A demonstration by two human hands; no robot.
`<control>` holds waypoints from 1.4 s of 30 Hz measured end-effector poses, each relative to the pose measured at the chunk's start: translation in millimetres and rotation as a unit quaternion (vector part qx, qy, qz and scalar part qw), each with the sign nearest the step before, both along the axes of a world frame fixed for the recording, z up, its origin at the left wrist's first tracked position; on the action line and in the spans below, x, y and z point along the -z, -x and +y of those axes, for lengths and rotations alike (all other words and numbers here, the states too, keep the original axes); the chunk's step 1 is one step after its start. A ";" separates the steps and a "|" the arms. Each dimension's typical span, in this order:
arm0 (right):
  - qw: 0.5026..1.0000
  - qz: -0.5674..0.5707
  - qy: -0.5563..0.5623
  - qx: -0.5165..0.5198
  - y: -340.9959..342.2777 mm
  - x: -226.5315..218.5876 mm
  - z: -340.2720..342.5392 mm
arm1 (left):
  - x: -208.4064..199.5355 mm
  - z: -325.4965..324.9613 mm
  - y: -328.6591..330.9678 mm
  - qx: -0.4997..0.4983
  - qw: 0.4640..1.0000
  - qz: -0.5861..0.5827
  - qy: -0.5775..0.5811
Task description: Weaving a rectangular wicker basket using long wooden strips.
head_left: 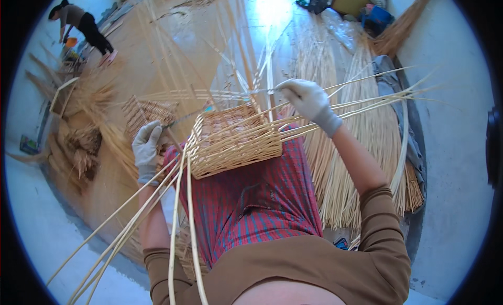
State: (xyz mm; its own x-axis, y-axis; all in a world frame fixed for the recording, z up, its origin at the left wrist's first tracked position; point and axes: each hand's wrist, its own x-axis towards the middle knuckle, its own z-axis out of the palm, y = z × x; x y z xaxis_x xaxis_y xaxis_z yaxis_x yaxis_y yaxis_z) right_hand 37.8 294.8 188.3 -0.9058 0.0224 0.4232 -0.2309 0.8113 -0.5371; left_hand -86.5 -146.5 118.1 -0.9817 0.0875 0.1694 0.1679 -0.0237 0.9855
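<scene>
Basket point(237, 148) sits near picture centre, on the wearer's lap over a checked cloth point(272, 210). Progress, judged from its present form: base and side walls look woven up into a box, while long rods point(189, 226) stick out untrimmed toward 7, 12 and 2 o'clock; the rim seems unfinished, so edging and loose ends appear to be left. Left hand point(148, 148), gloved, is at 9 o'clock with its fingers curled in; its grip cannot be told for certain. Right hand point(309, 101), also gloved, is at about 1:30, thumb and forefinger pinching a thin strand point(262, 90) above the far rim (a similar dark line starts by the left fingers; whether it is the same piece, cannot tell). Materials: pale, smooth, round-looking rods in close horizontal rows; base browner and coarser; corners softly squared. A second woven piece point(149, 113) lies toward 10 o'clock, ribbed and slanted. Stock bundle point(361, 148) at 3 o'clock: straight, straw-coloured, fanned. Cloth: red and blue, creased, draped.
</scene>
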 end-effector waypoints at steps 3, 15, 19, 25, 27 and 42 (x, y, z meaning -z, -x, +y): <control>0.996 0.037 -0.055 -0.067 -43.8 -6.5 -31.4 | 27.0 2.5 -35.2 -0.091 0.993 -0.021 -0.068; 0.985 0.081 -0.144 -0.054 -75.2 77.5 -108.5 | 73.1 66.1 -161.3 -0.033 0.944 0.065 0.321; 0.944 0.083 -0.315 -0.051 -20.7 28.7 -108.6 | 49.6 81.5 -155.0 -0.033 0.932 0.067 0.355; 0.943 -0.117 -0.282 -0.134 -74.9 35.3 -117.9 | 49.7 69.2 -148.0 0.006 0.882 -0.025 0.470; 0.952 -0.130 -0.248 -0.122 -94.7 56.3 -119.5 | 57.3 66.3 -138.1 0.016 0.874 0.012 0.485; 0.966 -0.224 -0.069 0.106 -31.9 78.9 -92.5 | 85.6 109.0 -117.8 -0.065 0.986 -0.152 0.004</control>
State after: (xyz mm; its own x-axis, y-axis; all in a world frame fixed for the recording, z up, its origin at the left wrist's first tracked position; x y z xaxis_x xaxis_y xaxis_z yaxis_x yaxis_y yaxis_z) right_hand 69.7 202.3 109.4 -0.9799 0.1997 0.0021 0.1795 0.8855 -0.4285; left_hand 31.3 -37.5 32.5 -0.9898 -0.0429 -0.1357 -0.1352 -0.0145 0.9907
